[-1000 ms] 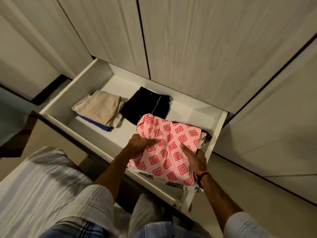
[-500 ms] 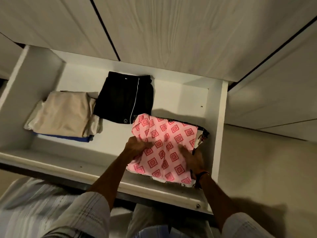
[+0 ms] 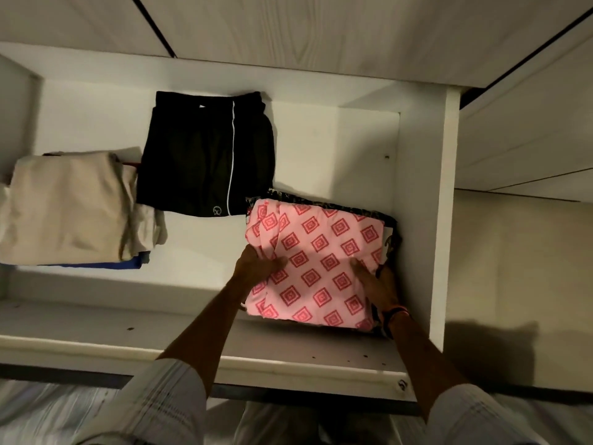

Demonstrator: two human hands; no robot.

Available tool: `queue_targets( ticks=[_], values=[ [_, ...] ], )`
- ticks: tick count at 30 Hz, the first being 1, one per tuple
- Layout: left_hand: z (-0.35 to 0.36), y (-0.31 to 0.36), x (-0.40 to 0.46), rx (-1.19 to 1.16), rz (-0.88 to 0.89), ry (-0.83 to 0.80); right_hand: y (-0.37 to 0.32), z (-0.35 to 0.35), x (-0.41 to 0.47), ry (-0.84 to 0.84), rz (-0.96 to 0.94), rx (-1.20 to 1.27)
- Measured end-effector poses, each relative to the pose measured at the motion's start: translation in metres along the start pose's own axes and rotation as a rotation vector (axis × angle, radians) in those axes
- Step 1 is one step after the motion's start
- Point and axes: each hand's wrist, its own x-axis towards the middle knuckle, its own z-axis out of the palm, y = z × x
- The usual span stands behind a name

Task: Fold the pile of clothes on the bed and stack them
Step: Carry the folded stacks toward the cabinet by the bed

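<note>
compared with half a second back, the camera has dropped closer over the white drawer [image 3: 449, 220], so everything fills more of the view, and the pink patterned cloth [image 3: 317, 268] sits a bit lower and flatter in the drawer's right-hand part. both hands are on the same edges they had before, the grip hasn't really changed.

left hand [image 3: 256, 263] is at the pink cloth's left edge, fingers curled under the side and thumb lying on top, so it's pinching that edge. right hand [image 3: 377, 284] is on the cloth's right side, thumb on top of the fabric and the other fingers tucked down between the cloth and the drawer's right wall, so it grips that edge too. there's an orange and black band [image 3: 396, 314] on that wrist.

the pink cloth is folded into a rough rectangle, light pink with darker red-pink nested diamond squares all over, a fold line running down its left third. it lies on top of a dark printed cloth [image 3: 390, 239] that peeks out along its far and right edges, close against the drawer's right wall.

left of the pink cloth and further back is a folded black garment [image 3: 205, 159] with a thin white stripe and a small white logo, its near corner just beside the pink cloth. further left is a beige folded stack [image 3: 70, 207] with a blue cloth [image 3: 128, 264] showing under it.
</note>
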Motion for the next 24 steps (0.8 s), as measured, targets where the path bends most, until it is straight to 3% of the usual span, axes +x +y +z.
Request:
queue_targets(
  ticks=[5, 16, 24],
  values=[
    [0.007, -0.012, 0.012, 0.034, -0.031, 0.068, 0.013, 0.004, 0.015, 0.058, -0.026, -0.066],
    [-0.018, -0.012, -0.012, 0.228, -0.142, 0.008, -0.008, 0.011, -0.023, 0.208, -0.071, -0.420],
    [-0.036, 0.008, -0.075, 0.238, -0.147, -0.027, -0.031, 0.025, -0.089, 0.140, -0.261, -0.721]
  ],
)
